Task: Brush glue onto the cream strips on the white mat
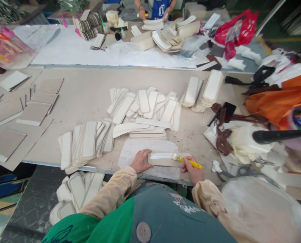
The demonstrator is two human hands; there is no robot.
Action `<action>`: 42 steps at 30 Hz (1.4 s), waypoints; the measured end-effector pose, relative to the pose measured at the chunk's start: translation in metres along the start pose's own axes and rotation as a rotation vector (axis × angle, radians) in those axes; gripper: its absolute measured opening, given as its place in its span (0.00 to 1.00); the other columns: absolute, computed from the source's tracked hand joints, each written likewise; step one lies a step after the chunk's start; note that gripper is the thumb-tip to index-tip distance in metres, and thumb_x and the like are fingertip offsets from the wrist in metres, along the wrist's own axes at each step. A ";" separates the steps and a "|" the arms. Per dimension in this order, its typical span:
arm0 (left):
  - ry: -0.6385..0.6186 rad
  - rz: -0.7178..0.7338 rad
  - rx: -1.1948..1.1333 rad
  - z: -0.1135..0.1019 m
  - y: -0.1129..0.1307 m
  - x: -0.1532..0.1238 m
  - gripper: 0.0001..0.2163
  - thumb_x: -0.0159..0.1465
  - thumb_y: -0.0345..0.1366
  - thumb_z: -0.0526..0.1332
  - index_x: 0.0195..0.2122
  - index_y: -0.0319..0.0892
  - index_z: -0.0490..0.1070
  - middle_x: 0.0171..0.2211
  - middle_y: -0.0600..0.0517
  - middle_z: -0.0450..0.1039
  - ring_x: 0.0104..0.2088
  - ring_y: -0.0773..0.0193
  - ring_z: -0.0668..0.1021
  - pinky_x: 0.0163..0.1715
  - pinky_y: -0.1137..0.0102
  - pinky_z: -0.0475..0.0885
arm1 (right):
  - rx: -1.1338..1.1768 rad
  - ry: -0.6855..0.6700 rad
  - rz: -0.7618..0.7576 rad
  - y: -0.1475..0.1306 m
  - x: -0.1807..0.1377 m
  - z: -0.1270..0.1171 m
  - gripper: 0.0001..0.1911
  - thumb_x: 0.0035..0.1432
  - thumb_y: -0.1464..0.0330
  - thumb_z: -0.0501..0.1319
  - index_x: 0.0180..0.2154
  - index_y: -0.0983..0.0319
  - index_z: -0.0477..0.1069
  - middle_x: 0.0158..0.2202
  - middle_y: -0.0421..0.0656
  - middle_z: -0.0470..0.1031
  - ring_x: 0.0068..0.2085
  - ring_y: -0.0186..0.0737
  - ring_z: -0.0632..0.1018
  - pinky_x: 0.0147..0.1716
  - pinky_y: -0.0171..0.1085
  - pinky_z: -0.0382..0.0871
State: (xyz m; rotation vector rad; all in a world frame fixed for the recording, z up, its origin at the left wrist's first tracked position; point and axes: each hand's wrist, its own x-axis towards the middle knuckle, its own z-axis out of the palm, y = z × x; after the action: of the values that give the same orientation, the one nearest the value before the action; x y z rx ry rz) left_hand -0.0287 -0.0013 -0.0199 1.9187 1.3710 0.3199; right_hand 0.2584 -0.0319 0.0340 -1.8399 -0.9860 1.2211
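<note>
My left hand (141,161) presses down the left end of a long beige insole piece (165,159) that lies on a whitish glue-smeared mat (150,148) at the table's near edge. My right hand (192,170) grips a yellow-handled brush (188,162), its bristles touching the piece, where a wet white streak of glue runs along the top. Just behind the mat lie loose stacks of similar cream pieces (145,111).
More cream pieces fan out at the left (87,141) and on a low surface below the table edge (77,194). Stacks (203,91), brown strips (222,135), scissors (243,170) and an orange bag (279,101) sit right. Another person's hands (154,15) work at the far table.
</note>
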 end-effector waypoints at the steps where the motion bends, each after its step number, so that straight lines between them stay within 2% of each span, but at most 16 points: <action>1: 0.003 0.001 0.003 0.000 0.000 0.000 0.37 0.49 0.43 0.72 0.59 0.44 0.61 0.59 0.40 0.65 0.60 0.47 0.67 0.60 0.48 0.60 | 0.001 0.018 0.009 0.002 0.000 -0.006 0.18 0.56 0.48 0.58 0.34 0.56 0.68 0.22 0.37 0.73 0.20 0.38 0.72 0.23 0.37 0.70; 4: 0.008 0.000 0.011 0.000 0.001 0.000 0.36 0.50 0.43 0.72 0.59 0.43 0.61 0.58 0.40 0.65 0.59 0.47 0.68 0.60 0.48 0.61 | -0.004 0.079 0.026 0.006 0.001 -0.024 0.18 0.56 0.48 0.58 0.35 0.55 0.68 0.22 0.38 0.73 0.21 0.39 0.72 0.23 0.38 0.69; 9: 0.014 -0.001 0.017 0.001 0.001 0.000 0.36 0.50 0.43 0.72 0.59 0.44 0.62 0.58 0.41 0.65 0.60 0.46 0.68 0.60 0.48 0.62 | -0.039 0.177 0.020 0.013 0.000 -0.050 0.22 0.54 0.46 0.59 0.36 0.58 0.68 0.23 0.40 0.73 0.20 0.37 0.71 0.22 0.37 0.69; 14: 0.010 0.003 0.020 0.001 0.000 0.000 0.36 0.50 0.44 0.72 0.59 0.44 0.62 0.59 0.40 0.65 0.60 0.46 0.68 0.60 0.48 0.62 | -0.050 0.237 0.005 0.014 -0.005 -0.061 0.24 0.53 0.45 0.60 0.36 0.59 0.68 0.23 0.41 0.73 0.20 0.36 0.71 0.22 0.36 0.69; 16: 0.002 0.005 0.024 0.001 0.001 0.000 0.37 0.50 0.44 0.72 0.59 0.43 0.61 0.59 0.40 0.64 0.60 0.47 0.67 0.60 0.48 0.61 | -0.011 0.202 0.011 0.012 -0.007 -0.055 0.24 0.51 0.45 0.61 0.35 0.59 0.68 0.22 0.40 0.73 0.19 0.36 0.71 0.21 0.36 0.69; 18: -0.004 0.007 0.028 0.001 0.001 0.000 0.37 0.49 0.45 0.72 0.59 0.43 0.61 0.59 0.39 0.64 0.60 0.47 0.67 0.60 0.49 0.61 | 0.056 0.099 0.037 0.008 -0.009 -0.040 0.24 0.50 0.45 0.62 0.35 0.58 0.68 0.22 0.39 0.73 0.19 0.37 0.71 0.20 0.36 0.69; 21: -0.010 0.008 0.029 0.001 0.002 0.000 0.38 0.49 0.47 0.72 0.59 0.42 0.61 0.59 0.38 0.64 0.60 0.46 0.67 0.60 0.49 0.61 | 0.146 -0.110 0.073 -0.002 -0.012 -0.005 0.22 0.52 0.46 0.61 0.36 0.57 0.68 0.23 0.39 0.74 0.20 0.38 0.73 0.22 0.37 0.71; 24: -0.019 0.004 0.034 0.001 0.002 0.000 0.39 0.49 0.48 0.72 0.59 0.42 0.61 0.59 0.39 0.64 0.60 0.46 0.67 0.60 0.48 0.61 | 0.193 -0.250 0.058 -0.012 -0.014 0.033 0.22 0.54 0.47 0.60 0.35 0.58 0.67 0.23 0.39 0.74 0.20 0.36 0.73 0.23 0.36 0.71; 29: -0.023 0.016 0.049 0.002 0.001 0.000 0.39 0.48 0.47 0.73 0.60 0.43 0.61 0.59 0.39 0.64 0.60 0.46 0.67 0.60 0.49 0.61 | 0.191 -0.323 0.041 -0.013 -0.016 0.072 0.23 0.55 0.46 0.59 0.35 0.59 0.67 0.22 0.37 0.73 0.19 0.33 0.72 0.22 0.33 0.69; 35: -0.021 0.030 0.048 0.003 -0.001 -0.001 0.38 0.49 0.48 0.72 0.59 0.42 0.61 0.58 0.39 0.65 0.59 0.46 0.68 0.59 0.49 0.61 | 0.125 -0.329 0.010 -0.002 -0.019 0.076 0.22 0.57 0.47 0.58 0.35 0.60 0.68 0.22 0.37 0.73 0.19 0.32 0.72 0.21 0.32 0.68; 42: 0.006 0.046 0.046 0.005 -0.003 0.000 0.38 0.50 0.50 0.71 0.59 0.42 0.62 0.58 0.38 0.65 0.59 0.46 0.69 0.59 0.48 0.62 | 0.056 -0.251 -0.003 0.005 -0.020 0.047 0.22 0.57 0.47 0.57 0.34 0.59 0.68 0.22 0.37 0.73 0.20 0.33 0.73 0.22 0.32 0.69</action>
State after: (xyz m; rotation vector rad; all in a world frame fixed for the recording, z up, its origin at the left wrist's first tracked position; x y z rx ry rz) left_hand -0.0283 -0.0026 -0.0254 1.9913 1.3506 0.3192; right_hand 0.2096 -0.0452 0.0237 -1.6692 -1.0768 1.4896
